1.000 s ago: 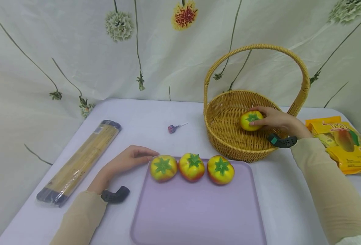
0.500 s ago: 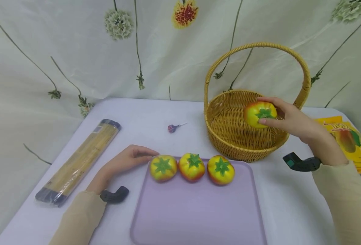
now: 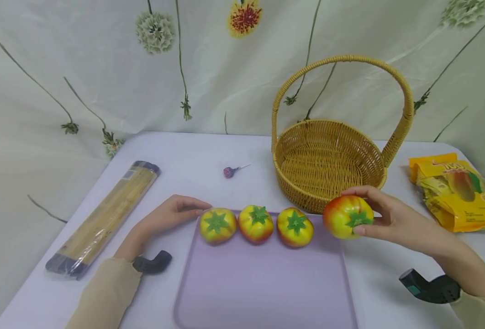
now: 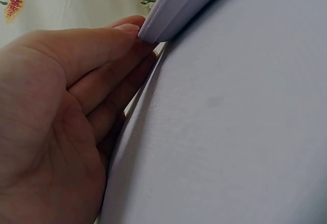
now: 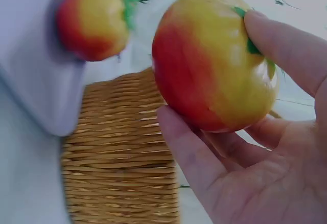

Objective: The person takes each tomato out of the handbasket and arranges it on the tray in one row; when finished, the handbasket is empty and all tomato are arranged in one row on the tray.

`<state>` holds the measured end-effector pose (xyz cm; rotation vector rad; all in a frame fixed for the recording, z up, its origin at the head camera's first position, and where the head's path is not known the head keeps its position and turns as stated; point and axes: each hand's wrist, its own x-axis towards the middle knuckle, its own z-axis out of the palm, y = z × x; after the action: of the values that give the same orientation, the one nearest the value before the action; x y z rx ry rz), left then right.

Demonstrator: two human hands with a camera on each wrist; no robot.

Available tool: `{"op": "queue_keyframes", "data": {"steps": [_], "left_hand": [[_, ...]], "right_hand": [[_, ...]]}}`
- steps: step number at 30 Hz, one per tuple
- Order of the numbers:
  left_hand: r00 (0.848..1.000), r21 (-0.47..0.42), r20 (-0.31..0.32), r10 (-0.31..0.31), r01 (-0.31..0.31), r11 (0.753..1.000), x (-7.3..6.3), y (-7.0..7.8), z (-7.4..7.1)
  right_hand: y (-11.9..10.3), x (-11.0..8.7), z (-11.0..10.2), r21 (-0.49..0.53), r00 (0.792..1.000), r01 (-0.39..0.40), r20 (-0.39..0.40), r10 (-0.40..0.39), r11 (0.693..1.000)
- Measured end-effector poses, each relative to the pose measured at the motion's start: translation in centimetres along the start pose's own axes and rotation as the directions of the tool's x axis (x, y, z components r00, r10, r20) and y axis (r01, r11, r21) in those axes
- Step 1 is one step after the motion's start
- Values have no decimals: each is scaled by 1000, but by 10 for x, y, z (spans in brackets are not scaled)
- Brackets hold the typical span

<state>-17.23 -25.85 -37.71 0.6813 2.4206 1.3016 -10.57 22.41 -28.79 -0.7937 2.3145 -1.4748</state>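
Observation:
My right hand (image 3: 394, 219) holds a yellow-red tomato (image 3: 347, 216) with a green star-shaped calyx, thumb on the calyx side and fingers curled round the other. In the head view the tomato overlaps the far right corner of the lilac tray (image 3: 263, 283). In the right wrist view the held tomato (image 5: 214, 63) fills the middle. Three similar tomatoes, the left one (image 3: 218, 225), the middle one (image 3: 255, 225) and the right one (image 3: 295, 227), form a row along the tray's far edge. My left hand (image 3: 176, 214) rests at the far left corner, its extended fingertips (image 4: 134, 27) touching the rim.
A wicker basket (image 3: 304, 192) with a tall arched handle stands behind the tray's right side. A lollipop (image 3: 230, 172) lies farther back in the middle. To the left lies a wrapped bamboo mat (image 3: 107, 214), and yellow snack bags (image 3: 460, 192) are at the right.
My right hand has lifted the tomato out of the basket and brought it toward me, to the tray's far right corner. The left hand has stayed put.

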Motion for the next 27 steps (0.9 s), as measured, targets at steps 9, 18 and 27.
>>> {"op": "queue_keyframes", "data": {"steps": [9,18,27], "left_hand": [[1000,-14,1,-7,7,1000,-1,-1,1],[1000,-19,2,-9,9,1000,-2,1,1],[1000,-16,3,-8,8,1000,-1,5,0]], "right_hand": [[30,-3,21,35,997,-66,29,65,997],[41,2,29,-43,998,-53,15,53,998],[46,5,35,-159,998,-33,-56,25,987]]}}
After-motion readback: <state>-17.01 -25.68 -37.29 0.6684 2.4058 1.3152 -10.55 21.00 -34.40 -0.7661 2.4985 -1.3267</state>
